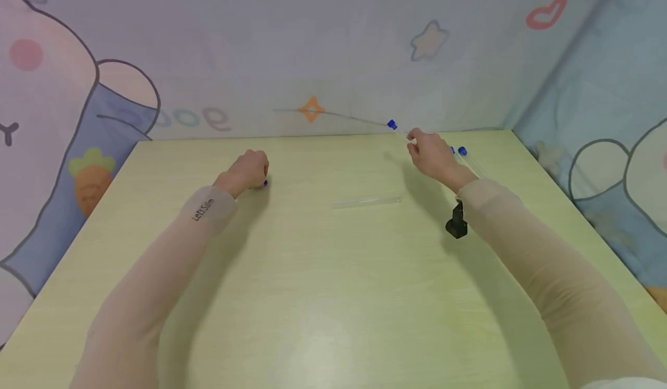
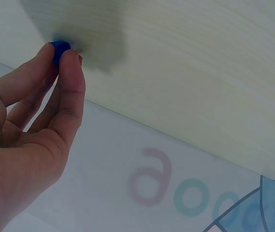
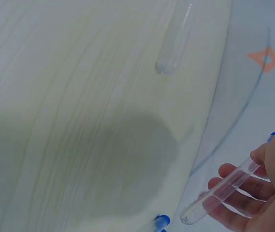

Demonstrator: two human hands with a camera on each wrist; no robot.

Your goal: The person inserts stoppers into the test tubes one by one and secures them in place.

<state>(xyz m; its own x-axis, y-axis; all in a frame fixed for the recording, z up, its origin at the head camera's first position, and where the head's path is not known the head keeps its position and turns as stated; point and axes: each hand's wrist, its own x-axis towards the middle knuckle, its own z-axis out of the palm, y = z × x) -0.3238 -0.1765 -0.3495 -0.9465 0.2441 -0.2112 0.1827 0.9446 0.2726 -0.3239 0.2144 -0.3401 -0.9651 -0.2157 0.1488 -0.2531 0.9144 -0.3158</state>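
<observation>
My left hand (image 1: 247,170) is low over the table, left of the middle. Its thumb and fingertips pinch a small blue cap (image 2: 60,51), close to the tabletop. In my right hand (image 1: 435,156), toward the back right, is a clear test tube (image 3: 220,192) with a blue cap (image 1: 392,124). Thumb and fingers hold this tube slanted, its rounded end sticking out past the fingers. Between the hands, a clear tube without a cap (image 1: 367,202) lies flat on the table.
Two more tubes with blue caps (image 1: 462,151) lie behind the right wrist, partly hidden by it. The pale wooden table (image 1: 323,273) ends at a printed cloth backdrop (image 1: 333,47). A black wrist device (image 1: 457,222) hangs below the right sleeve.
</observation>
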